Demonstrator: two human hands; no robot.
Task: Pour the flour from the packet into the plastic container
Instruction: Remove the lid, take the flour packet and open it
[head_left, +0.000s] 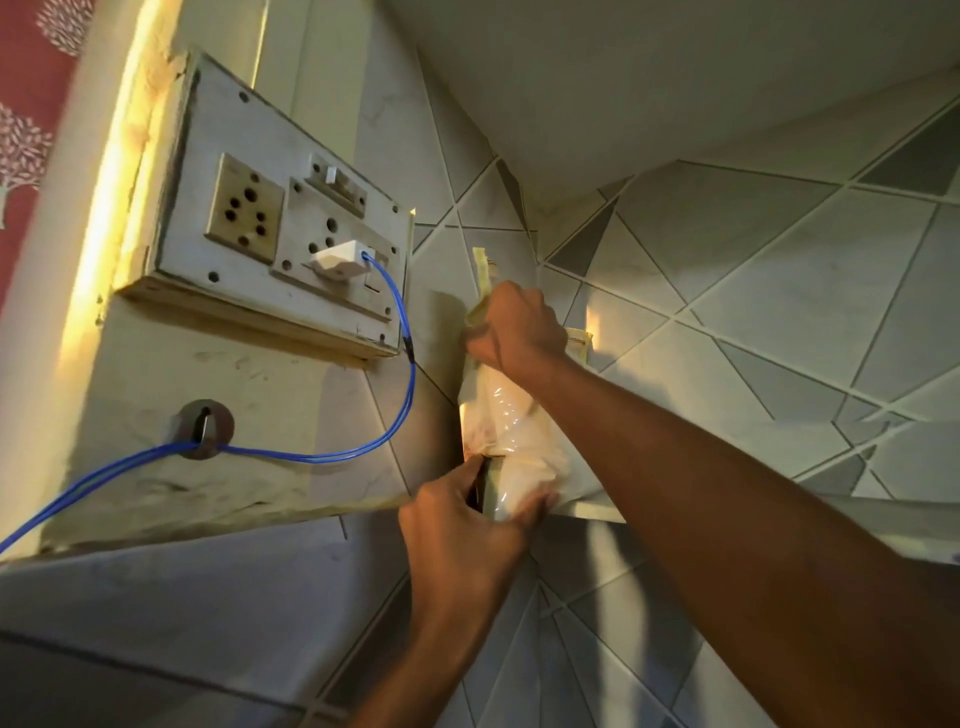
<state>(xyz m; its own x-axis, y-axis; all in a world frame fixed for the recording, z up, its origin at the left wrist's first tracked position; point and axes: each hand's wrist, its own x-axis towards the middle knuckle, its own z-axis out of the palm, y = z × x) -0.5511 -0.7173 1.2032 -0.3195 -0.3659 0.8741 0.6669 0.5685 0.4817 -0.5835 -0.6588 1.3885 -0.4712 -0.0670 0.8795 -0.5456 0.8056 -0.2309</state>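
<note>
**Two hands on the flour packet (511, 431)**

Upper left, a switchboard (244, 218) carries a white charger (337, 262); its blue cable (311, 457) loops down just left of the packet. At centre, the left hand (457, 525) has its grip clenched round the packet's lower end, and above it the right hand (517, 327) grasps the folded top. The shelf (582, 509) edge runs off rightward, below the tiled wall (779, 312).

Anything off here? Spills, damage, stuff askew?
No spilled flour visible. The packet is held up at a wall shelf, with no container in view. The switchboard frame is chipped, and a blue cable droops loose from its adapter.
</note>
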